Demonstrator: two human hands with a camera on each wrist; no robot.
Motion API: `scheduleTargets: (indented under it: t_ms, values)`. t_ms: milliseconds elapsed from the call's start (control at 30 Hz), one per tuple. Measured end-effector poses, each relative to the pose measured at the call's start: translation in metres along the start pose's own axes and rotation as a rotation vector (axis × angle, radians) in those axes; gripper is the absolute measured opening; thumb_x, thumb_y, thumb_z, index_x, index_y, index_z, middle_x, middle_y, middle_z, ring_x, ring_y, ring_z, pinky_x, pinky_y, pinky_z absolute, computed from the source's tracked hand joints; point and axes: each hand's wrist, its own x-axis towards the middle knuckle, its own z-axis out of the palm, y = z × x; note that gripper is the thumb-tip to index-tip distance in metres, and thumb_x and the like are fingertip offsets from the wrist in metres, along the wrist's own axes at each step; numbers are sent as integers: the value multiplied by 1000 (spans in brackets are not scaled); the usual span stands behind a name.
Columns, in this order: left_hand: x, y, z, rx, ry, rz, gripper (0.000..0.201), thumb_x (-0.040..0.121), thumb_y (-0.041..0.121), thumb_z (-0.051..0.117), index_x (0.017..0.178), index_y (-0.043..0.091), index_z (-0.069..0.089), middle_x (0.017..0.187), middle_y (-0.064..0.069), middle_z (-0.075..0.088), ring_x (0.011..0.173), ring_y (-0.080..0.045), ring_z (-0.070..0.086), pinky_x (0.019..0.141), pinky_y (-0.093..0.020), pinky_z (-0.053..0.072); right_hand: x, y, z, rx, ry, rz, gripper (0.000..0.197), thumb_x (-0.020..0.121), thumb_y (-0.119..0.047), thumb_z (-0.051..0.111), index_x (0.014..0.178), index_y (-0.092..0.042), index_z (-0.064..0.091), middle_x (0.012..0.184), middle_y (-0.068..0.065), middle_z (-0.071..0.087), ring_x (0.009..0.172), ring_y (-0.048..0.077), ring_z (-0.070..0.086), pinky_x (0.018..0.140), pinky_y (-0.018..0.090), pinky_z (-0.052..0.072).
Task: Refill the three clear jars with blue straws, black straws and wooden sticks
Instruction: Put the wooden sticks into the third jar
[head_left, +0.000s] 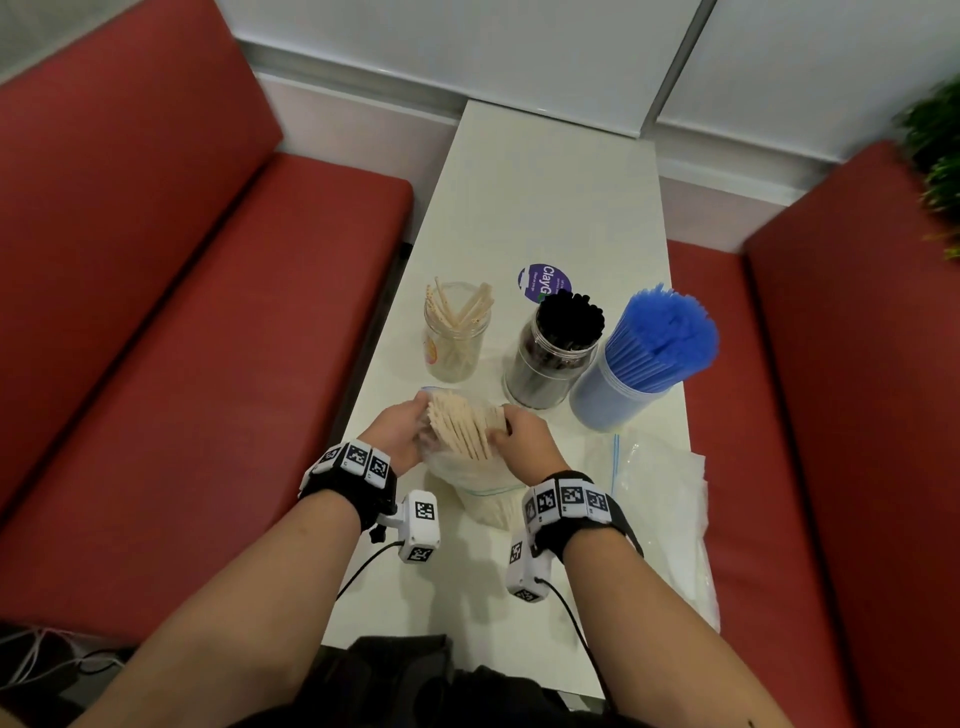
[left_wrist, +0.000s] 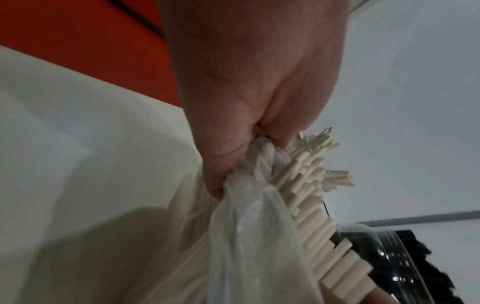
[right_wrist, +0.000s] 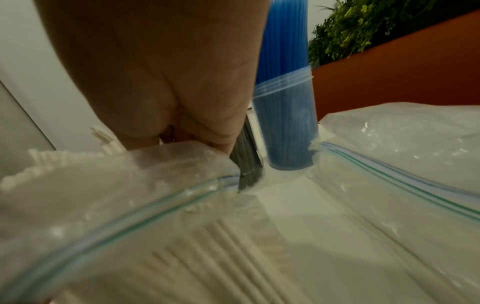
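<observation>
Three clear jars stand in a row on the white table (head_left: 545, 208). The left jar (head_left: 456, 338) holds a few wooden sticks. The middle jar (head_left: 556, 358) is packed with black straws, and the right jar (head_left: 636, 364) with blue straws. In front of them a clear zip bag (head_left: 467, 478) holds a fanned bundle of wooden sticks (head_left: 465, 428) poking out of its mouth. My left hand (head_left: 413, 423) pinches the bag's plastic (left_wrist: 249, 164) beside the stick ends (left_wrist: 309, 181). My right hand (head_left: 506, 428) curls over the bundle's right side, its fingertips hidden.
Empty zip bags (head_left: 660, 499) lie crumpled on the table's right side, also seen as empty bags (right_wrist: 405, 156) in the right wrist view. A purple round sticker (head_left: 543, 280) lies behind the jars. Red bench seats (head_left: 182, 312) flank the table. A green plant (head_left: 935, 156) stands at the far right.
</observation>
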Motion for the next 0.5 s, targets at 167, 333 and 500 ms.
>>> scheduleTargets:
  t_ms: [167, 333, 500]
  values:
    - [1, 2, -2, -67, 25, -26, 44, 108, 28, 41, 136, -3, 54, 133, -19, 61, 119, -31, 60, 77, -40, 52, 3, -7, 3, 35, -64, -27, 11, 102, -20, 52, 103, -13, 43, 85, -1, 52, 85, 25, 53, 71, 33, 37]
    - [7, 3, -5, -29, 38, 7, 43, 108, 29, 42, 131, -3, 57, 123, -19, 66, 110, -30, 64, 81, -39, 52, -3, -4, 14, 79, -84, -42, 43, 90, -22, 70, 126, -12, 50, 116, 7, 60, 104, 23, 58, 88, 38, 48]
    - [9, 1, -7, 19, 12, 36, 35, 108, 20, 41, 124, -6, 59, 91, -11, 75, 89, -22, 68, 74, -32, 53, -5, -1, 19, -58, -71, -84, 41, 84, -20, 77, 115, -5, 57, 114, 9, 60, 106, 26, 52, 83, 33, 38]
